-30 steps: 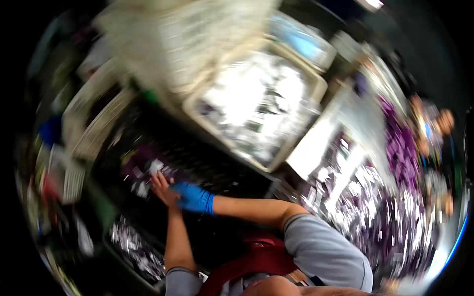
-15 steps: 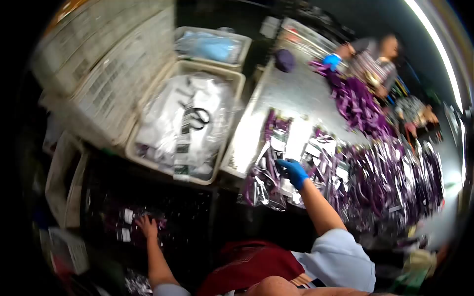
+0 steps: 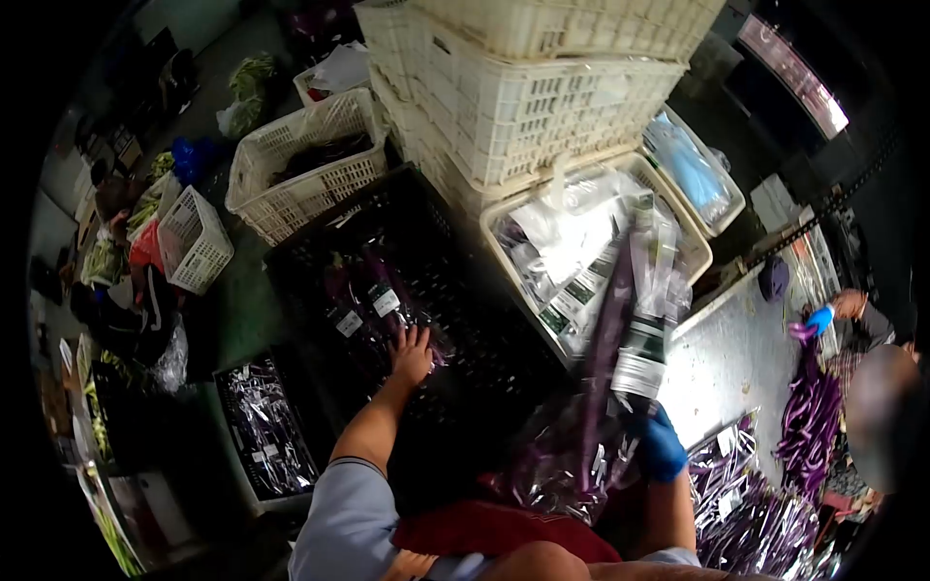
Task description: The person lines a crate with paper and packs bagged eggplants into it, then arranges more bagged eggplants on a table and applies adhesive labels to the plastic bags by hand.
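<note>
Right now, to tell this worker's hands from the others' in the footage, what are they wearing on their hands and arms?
The right hand wears a blue glove; the left hand is gloveless. Pale grey-blue sleeves end short of the forearms, the left one with a dark edge.

A vegetable packing workshop
Stacked slatted crates, a metal table with loose purple vegetables near many bagged purple vegetables, a tub of clear packaging, and a gloved co-worker at the table
</note>
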`<state>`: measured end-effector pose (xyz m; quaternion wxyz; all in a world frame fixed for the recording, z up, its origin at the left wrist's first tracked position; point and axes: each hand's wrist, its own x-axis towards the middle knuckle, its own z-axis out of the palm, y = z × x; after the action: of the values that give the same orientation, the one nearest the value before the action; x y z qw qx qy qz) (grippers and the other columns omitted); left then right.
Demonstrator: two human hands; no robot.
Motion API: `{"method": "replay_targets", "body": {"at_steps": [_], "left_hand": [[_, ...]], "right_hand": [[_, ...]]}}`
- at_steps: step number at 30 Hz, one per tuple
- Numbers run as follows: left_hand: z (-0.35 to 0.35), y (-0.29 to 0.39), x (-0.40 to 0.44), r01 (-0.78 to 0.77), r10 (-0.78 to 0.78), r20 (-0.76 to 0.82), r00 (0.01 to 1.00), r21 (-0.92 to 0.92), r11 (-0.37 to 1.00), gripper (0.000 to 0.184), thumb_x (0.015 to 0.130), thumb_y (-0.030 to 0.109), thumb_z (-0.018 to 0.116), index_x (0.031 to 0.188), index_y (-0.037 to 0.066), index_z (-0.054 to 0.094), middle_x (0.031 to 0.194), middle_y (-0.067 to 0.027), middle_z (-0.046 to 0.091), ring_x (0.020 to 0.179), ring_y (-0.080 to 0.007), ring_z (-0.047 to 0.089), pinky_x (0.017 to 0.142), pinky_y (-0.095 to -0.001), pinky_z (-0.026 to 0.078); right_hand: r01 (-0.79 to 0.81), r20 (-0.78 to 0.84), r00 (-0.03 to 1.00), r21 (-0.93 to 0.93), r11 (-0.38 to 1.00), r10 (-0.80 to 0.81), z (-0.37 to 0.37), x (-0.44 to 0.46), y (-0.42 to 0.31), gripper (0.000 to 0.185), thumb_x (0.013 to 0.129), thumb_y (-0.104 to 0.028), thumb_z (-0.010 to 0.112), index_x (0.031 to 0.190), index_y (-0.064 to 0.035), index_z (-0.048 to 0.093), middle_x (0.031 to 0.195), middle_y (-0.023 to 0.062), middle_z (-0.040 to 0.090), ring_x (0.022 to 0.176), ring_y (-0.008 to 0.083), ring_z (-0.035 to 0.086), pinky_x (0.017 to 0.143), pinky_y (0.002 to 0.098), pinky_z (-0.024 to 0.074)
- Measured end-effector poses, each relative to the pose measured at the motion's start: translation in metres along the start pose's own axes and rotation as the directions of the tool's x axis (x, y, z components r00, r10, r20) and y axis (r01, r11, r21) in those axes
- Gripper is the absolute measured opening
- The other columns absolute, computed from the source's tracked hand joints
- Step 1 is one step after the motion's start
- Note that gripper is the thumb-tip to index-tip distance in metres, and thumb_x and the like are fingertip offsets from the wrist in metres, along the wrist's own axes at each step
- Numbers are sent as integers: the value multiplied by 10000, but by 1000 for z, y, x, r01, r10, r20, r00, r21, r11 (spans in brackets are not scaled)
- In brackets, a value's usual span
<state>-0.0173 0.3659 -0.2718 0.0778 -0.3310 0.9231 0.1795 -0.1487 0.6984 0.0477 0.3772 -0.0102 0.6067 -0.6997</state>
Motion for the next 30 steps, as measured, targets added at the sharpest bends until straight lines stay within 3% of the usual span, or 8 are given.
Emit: {"method": "replay_targets", "body": {"at_steps": [4, 8, 10, 14, 20, 24, 28, 30], "left_hand": [[2, 0, -2, 3, -5, -56, 998, -46, 999, 482, 821, 293, 453, 1283, 195, 355, 1367, -80, 276, 1294, -291, 134, 997, -581, 104], [0, -5, -1, -23, 12, 68, 998, 150, 988, 442, 808, 333, 448, 1206, 141, 460, 1352, -89, 297, 1296, -294, 133, 989, -590, 111], [-4, 1, 0, 56, -56, 20, 998, -32, 998, 467, 800, 339, 457, 1208, 112, 450, 1359, -90, 280, 1294, -301, 133, 985, -592, 130], [6, 4, -1, 4, -21, -122, 992, -134, 991, 558, 791, 350, 490, 1281, 129, 341, 1368, -91, 256, 1287, -311, 149, 978, -605, 123], [12, 17, -19, -136, 148, -62, 987, 170, 976, 616, 788, 441, 475, 1331, 241, 263, 1404, -62, 185, 1290, -303, 146, 971, -628, 50], [9, 5, 13, -280, 290, 0, 957, 266, 922, 531, 847, 266, 403, 1347, 290, 224, 1409, -39, 178, 1302, -298, 109, 929, -678, 15], [-20, 30, 6, -106, 111, -42, 993, 105, 989, 642, 768, 259, 534, 1343, 213, 252, 1396, -117, 188, 1299, -306, 129, 975, -622, 24], [2, 38, 11, -252, 338, -203, 919, 357, 899, 759, 690, 335, 638, 1299, 33, 300, 1410, -158, 101, 1309, -323, 68, 1012, -550, 35]], "right_hand": [[-94, 234, 959, -277, 956, 162, 79, 99, 32, 419, 777, -174, 589, 1136, 4, 467, 891, 4, 534, 759, 77, 479, 654, 216, 409], [272, 422, 902, -381, 883, -96, 153, 200, 83, 465, 771, -178, 600, 1156, 33, 445, 1033, 93, 544, 926, 144, 492, 837, 266, 383], [196, 413, 911, -428, 883, -2, 162, 274, 114, 488, 769, -236, 612, 1121, 71, 471, 1038, 118, 564, 914, 153, 498, 813, 277, 401], [473, 448, 879, -864, 176, -165, 143, 358, 203, 428, 745, -217, 573, 1124, -44, 472, 999, 243, 543, 892, 364, 542, 760, 387, 445], [494, 476, 868, -857, 148, -140, 117, 247, 223, 474, 744, -168, 549, 1185, -45, 423, 1126, 222, 469, 1027, 376, 462, 869, 424, 394], [655, 621, 741, -752, 74, -254, 73, 265, 264, 465, 730, -118, 561, 1180, -72, 450, 1141, 196, 482, 1031, 352, 476, 868, 403, 399], [519, 410, 838, -801, 297, -360, 78, 284, 246, 352, 704, -46, 555, 1055, -56, 536, 997, 164, 568, 908, 322, 541, 805, 376, 435], [603, 463, 785, -724, 335, -412, 89, 269, 223, 298, 702, -40, 554, 1000, -52, 557, 940, 166, 576, 852, 324, 553, 769, 376, 446]]}}
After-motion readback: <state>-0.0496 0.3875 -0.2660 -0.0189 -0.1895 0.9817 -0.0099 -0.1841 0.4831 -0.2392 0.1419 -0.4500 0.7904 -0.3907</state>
